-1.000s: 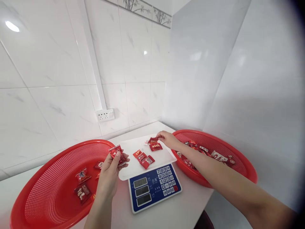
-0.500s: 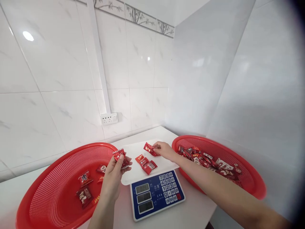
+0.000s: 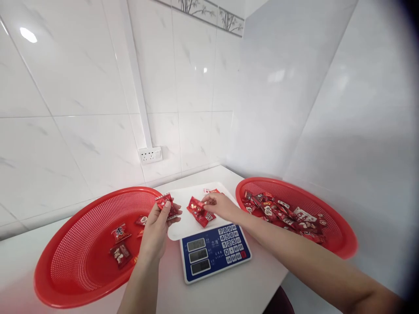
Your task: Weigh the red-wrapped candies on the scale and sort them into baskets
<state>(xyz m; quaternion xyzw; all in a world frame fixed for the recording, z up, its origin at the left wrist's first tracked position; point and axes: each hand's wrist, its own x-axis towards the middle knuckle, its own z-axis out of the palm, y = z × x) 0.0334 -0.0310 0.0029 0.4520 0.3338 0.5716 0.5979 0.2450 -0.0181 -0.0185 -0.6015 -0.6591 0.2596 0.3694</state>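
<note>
My left hand (image 3: 157,223) is closed on a red snack packet (image 3: 164,203), thumb on top, just beyond the rim of the left basket. The other fingers reach out beneath the packet. With its fingertips, my right hand (image 3: 222,206) pinches another shiny red packet (image 3: 194,204) above the white scale tray (image 3: 178,230). Below that packet, a dark red packet (image 3: 206,219) lies on the tray, partly covered. Behind my right hand, one more packet (image 3: 215,191) shows at the back of the tray, partly hidden by the hand.
The scale's blue panel (image 3: 214,257) with displays and keys faces me. A red basket (image 3: 70,226) on the left holds a few packets (image 3: 120,254). The red basket (image 3: 347,244) on the right holds a heap of packets (image 3: 281,216). A wall socket (image 3: 150,155) sits behind.
My right hand has moved left with the packet, over those on the tray, covering the orange one. A packet behind the hand now shows. My view has tilted down slightly; the left hand keeps its hold.
</note>
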